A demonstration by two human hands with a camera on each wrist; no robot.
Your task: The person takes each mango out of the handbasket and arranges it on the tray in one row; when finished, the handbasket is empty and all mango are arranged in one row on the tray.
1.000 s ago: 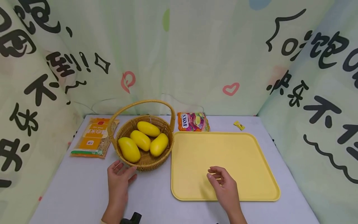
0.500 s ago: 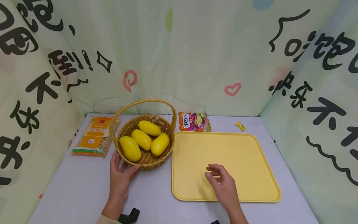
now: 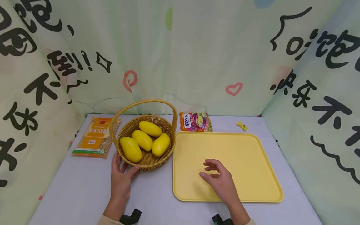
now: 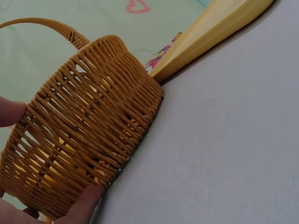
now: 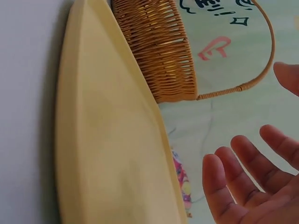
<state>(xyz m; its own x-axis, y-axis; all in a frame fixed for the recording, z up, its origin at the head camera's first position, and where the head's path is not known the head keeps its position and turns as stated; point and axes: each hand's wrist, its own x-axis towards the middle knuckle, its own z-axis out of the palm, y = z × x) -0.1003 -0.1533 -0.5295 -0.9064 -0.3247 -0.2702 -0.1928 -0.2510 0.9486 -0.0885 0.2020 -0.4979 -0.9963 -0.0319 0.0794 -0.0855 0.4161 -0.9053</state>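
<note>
Several yellow mangoes (image 3: pixel 142 139) lie in a round wicker basket (image 3: pixel 149 162) with a tall arched handle. My left hand (image 3: pixel 121 184) holds the basket at its near left side. In the left wrist view, the thumb (image 4: pixel 11 112) presses at the rim and a finger (image 4: pixel 86 203) lies low against the woven wall. My right hand (image 3: pixel 222 182) hovers over the yellow tray (image 3: pixel 227 147) with loosely bent fingers and nothing in it. The right wrist view shows the spread fingers (image 5: pixel 245 172) and thumb (image 5: pixel 287 77) apart from the tray and basket.
An orange grain packet (image 3: pixel 94 137) lies left of the basket. Behind the tray are a FOX'S candy bag (image 3: pixel 195 122) and one small yellow wrapped candy (image 3: pixel 242 126). Printed curtains (image 3: pixel 197 56) enclose the white table (image 3: pixel 76 187) at the back and sides.
My left hand has moved up and closer against the basket's side. My right hand has shifted slightly left and forward over the tray, thumb and fingers further apart. The mangoes have not moved.
</note>
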